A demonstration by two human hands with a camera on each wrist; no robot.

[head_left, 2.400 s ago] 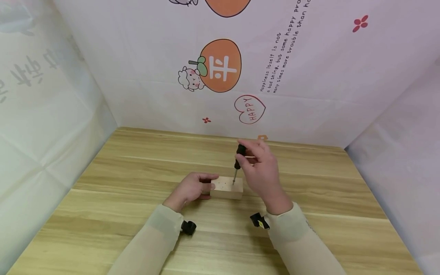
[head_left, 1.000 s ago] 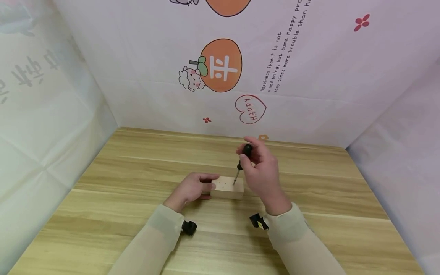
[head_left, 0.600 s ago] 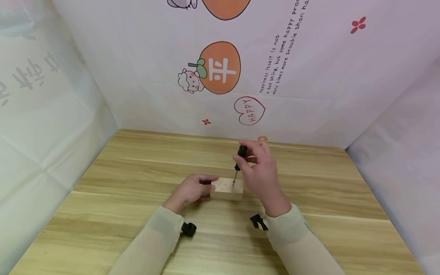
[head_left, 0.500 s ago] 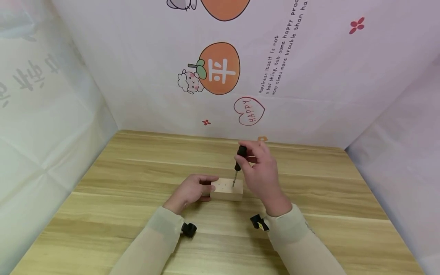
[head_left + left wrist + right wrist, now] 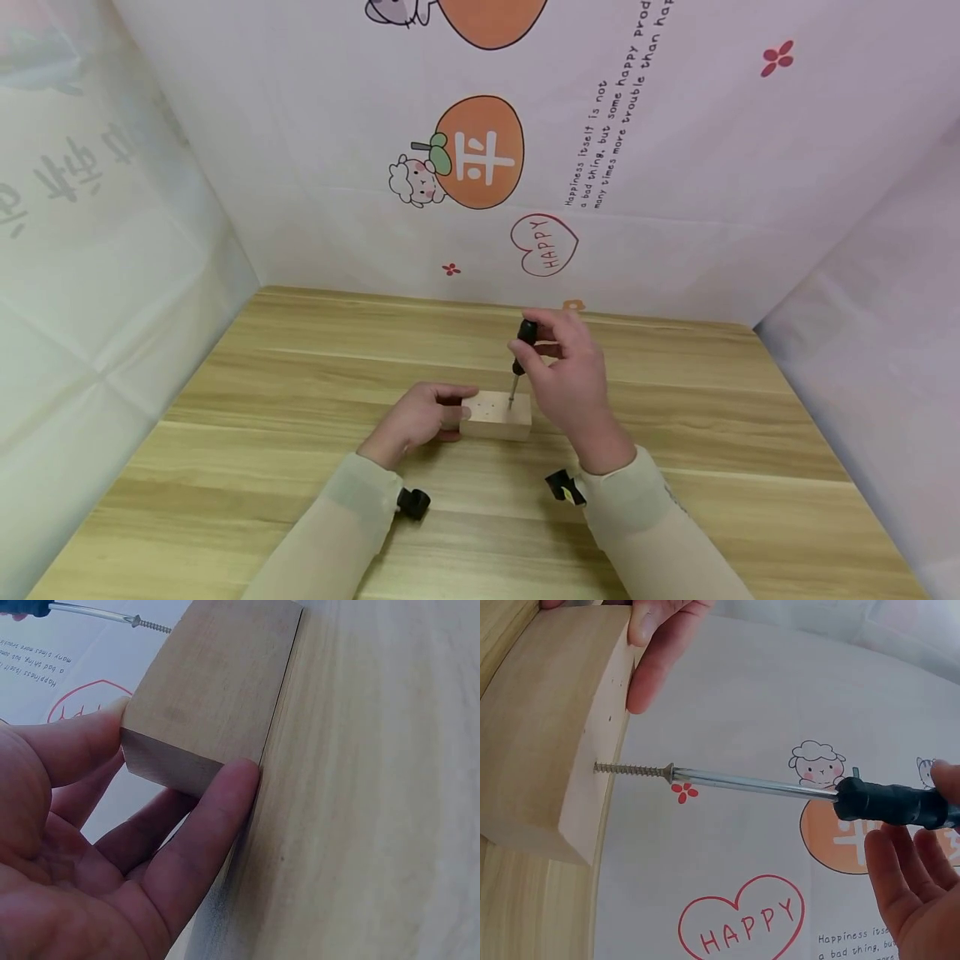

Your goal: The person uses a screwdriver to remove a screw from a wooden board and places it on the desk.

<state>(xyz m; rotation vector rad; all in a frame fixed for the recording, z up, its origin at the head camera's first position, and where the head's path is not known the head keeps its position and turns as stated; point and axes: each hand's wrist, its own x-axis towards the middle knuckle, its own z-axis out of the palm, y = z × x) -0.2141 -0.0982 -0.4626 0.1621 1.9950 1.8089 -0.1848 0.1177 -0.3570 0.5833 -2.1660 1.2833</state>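
A pale wooden block (image 5: 495,428) lies on the table, several small holes in its top. My left hand (image 5: 420,417) grips its left end; the left wrist view shows thumb and fingers round that end of the block (image 5: 210,682). With my right hand (image 5: 573,379) I hold a screwdriver (image 5: 527,333) by its black handle, shaft pointing down and leaning slightly. Its tip meets the head of a screw (image 5: 634,771), whose point stands in the block's top face near the right end. Most of the screw's thread is exposed above the wood.
The wood-grain table (image 5: 285,500) spreads around both hands. A white printed sheet (image 5: 337,233) rises behind it, and more sheets stand at left and right. Small black camera mounts (image 5: 412,503) sit on both wrists.
The right fingers shift on the screwdriver handle, which leaned further right one second ago and now stands more upright. The block and left hand stay in place.
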